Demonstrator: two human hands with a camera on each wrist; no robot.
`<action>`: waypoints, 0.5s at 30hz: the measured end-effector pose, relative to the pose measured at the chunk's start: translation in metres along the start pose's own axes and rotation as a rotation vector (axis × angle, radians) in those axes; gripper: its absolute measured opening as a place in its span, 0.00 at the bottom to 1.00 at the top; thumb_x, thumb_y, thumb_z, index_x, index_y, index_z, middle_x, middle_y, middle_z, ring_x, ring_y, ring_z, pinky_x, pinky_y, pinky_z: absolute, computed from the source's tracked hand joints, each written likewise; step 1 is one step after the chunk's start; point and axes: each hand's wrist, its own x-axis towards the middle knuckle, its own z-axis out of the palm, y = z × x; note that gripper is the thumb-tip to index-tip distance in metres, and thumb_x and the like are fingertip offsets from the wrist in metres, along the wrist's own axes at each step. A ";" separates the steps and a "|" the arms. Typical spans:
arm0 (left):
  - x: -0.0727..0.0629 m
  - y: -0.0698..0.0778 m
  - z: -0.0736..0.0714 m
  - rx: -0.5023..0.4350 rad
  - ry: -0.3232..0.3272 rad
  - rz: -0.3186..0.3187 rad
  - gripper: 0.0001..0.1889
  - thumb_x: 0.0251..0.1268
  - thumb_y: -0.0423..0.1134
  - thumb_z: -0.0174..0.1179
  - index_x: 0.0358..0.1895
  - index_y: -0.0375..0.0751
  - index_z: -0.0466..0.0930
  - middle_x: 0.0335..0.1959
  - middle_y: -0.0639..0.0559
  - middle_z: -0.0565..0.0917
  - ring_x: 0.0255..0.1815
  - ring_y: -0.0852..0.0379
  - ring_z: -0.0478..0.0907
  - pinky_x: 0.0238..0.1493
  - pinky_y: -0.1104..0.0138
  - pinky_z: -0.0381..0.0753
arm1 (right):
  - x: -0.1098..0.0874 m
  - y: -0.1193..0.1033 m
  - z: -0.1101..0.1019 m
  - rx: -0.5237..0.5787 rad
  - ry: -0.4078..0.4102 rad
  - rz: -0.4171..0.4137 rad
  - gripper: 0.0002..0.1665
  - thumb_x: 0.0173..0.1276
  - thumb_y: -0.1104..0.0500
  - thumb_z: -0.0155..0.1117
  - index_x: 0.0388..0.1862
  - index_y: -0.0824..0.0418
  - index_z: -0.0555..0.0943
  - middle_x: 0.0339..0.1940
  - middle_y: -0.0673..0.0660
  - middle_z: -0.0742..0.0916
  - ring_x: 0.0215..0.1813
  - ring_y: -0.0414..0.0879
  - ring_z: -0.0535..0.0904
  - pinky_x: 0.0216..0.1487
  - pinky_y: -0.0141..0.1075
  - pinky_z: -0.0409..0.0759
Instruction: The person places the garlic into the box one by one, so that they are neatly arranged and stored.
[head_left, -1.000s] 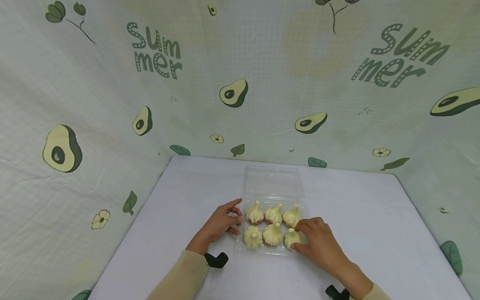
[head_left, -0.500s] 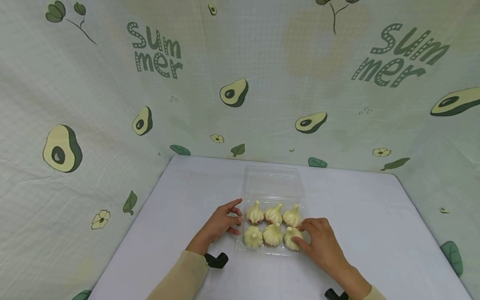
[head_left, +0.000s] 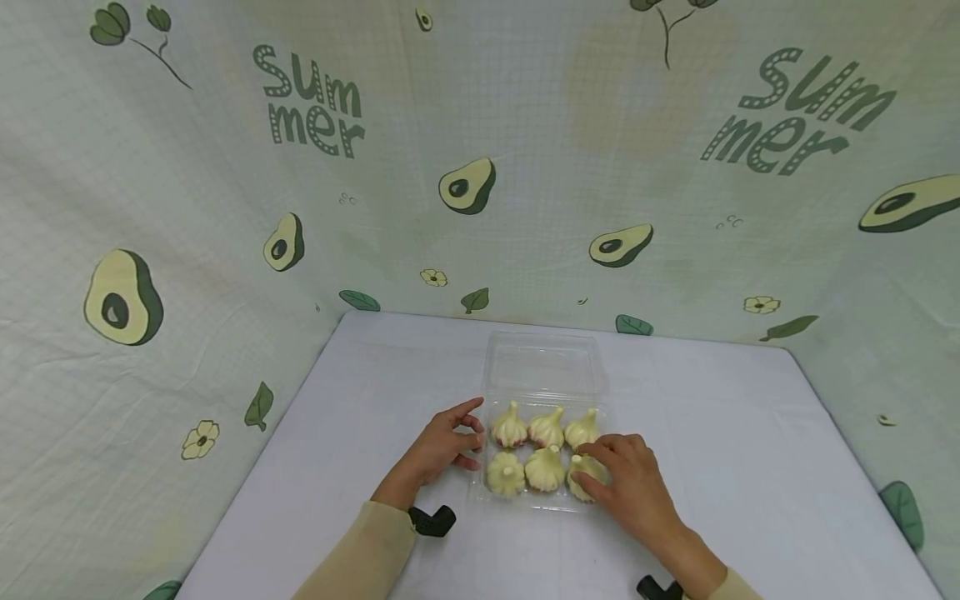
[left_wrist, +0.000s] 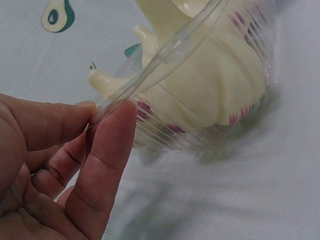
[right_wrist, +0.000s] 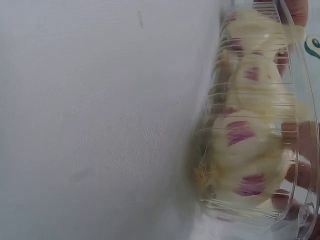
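Observation:
A clear plastic clamshell box (head_left: 543, 364) lies with its lid folded back, holding two rows of three garlic bulbs. My left hand (head_left: 444, 442) is at its left side; in the left wrist view the thumb and a finger (left_wrist: 112, 140) pinch the box rim beside a large bulb (left_wrist: 215, 80). From the right, my right hand (head_left: 633, 483) reaches over the wall and holds the front-right garlic bulb (head_left: 590, 469) between thumb and fingers. Through the clear wall the right wrist view shows purple-streaked bulbs (right_wrist: 245, 155) and fingertips (right_wrist: 300, 170) behind them.
A white cloth (head_left: 750, 467) covers the table. Behind and beside it hangs a pale curtain (head_left: 525, 108) printed with avocados and lettering. Black wrist mounts (head_left: 433, 521) sit at both wrists, below light sleeves (head_left: 367, 550).
My right hand has shifted a little to the left, its fingers further over the front-right garlic bulb, which turned slightly. The left hand and the box have stayed in place.

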 end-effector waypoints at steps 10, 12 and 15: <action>0.002 -0.001 0.000 -0.004 -0.005 0.003 0.39 0.71 0.26 0.64 0.83 0.46 0.63 0.50 0.44 0.76 0.39 0.52 0.82 0.30 0.60 0.91 | -0.002 -0.002 0.000 0.036 0.007 0.133 0.14 0.54 0.59 0.85 0.39 0.56 0.91 0.37 0.50 0.92 0.43 0.46 0.82 0.45 0.46 0.76; 0.001 -0.001 0.000 -0.007 -0.004 0.003 0.39 0.71 0.26 0.64 0.83 0.45 0.63 0.50 0.43 0.76 0.39 0.52 0.82 0.30 0.60 0.91 | -0.003 -0.001 0.001 0.038 0.022 0.117 0.15 0.53 0.60 0.86 0.39 0.57 0.90 0.36 0.50 0.92 0.43 0.45 0.81 0.44 0.46 0.76; 0.002 0.000 0.000 -0.007 -0.006 0.001 0.39 0.71 0.25 0.64 0.83 0.45 0.63 0.50 0.43 0.76 0.39 0.52 0.82 0.31 0.60 0.91 | -0.004 0.002 0.003 0.045 0.060 0.077 0.18 0.50 0.62 0.87 0.39 0.58 0.89 0.37 0.50 0.91 0.43 0.45 0.80 0.44 0.46 0.79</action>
